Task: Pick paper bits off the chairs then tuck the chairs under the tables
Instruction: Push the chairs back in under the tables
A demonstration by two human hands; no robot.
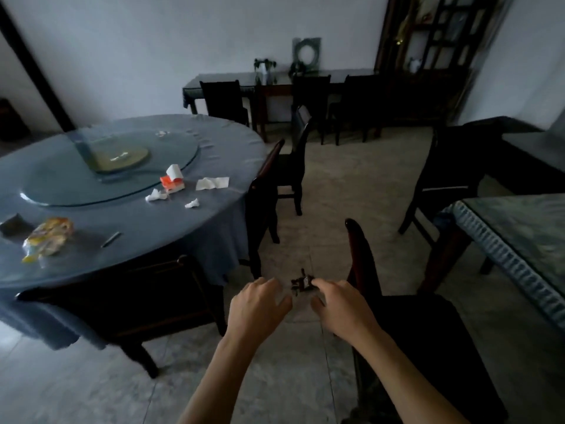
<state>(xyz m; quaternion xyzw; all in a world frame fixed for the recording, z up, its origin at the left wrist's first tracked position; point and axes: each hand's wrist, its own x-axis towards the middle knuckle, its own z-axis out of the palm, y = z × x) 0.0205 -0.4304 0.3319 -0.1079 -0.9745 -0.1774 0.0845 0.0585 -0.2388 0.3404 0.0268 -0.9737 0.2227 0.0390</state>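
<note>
Small dark crumpled scrap [301,284]: held up between both hands over the floor, pinched at its right edge by the fingertips of the right hand [339,307]; whether it is paper cannot be told in the dim light. Left hand [256,304]: just beside the scrap, fingers loosely spread and relaxed, not clearly touching it. Dark wooden chair with black seat [428,332]: directly right of the right forearm, pulled out, its curved back rail rising just behind the right hand. Pale tiled floor [321,185]: an open lane runs forward between the two table groups. Round table with blue cloth [214,191]: to the left, cloth edge hanging over a dark chair tucked beneath [146,289]; two more dark chairs [275,185] stand at its right rim, partly out. On the cloth: glass turntable [110,166], white crumpled paper bits [211,182], orange-and-white box [171,182], yellow wrapper [49,235]. Rectangular table with patterned cover [519,234]: at the right edge, a dark chair [443,179] near its far end. Dark sideboard [275,79] against the white far wall, chairs before it.
</note>
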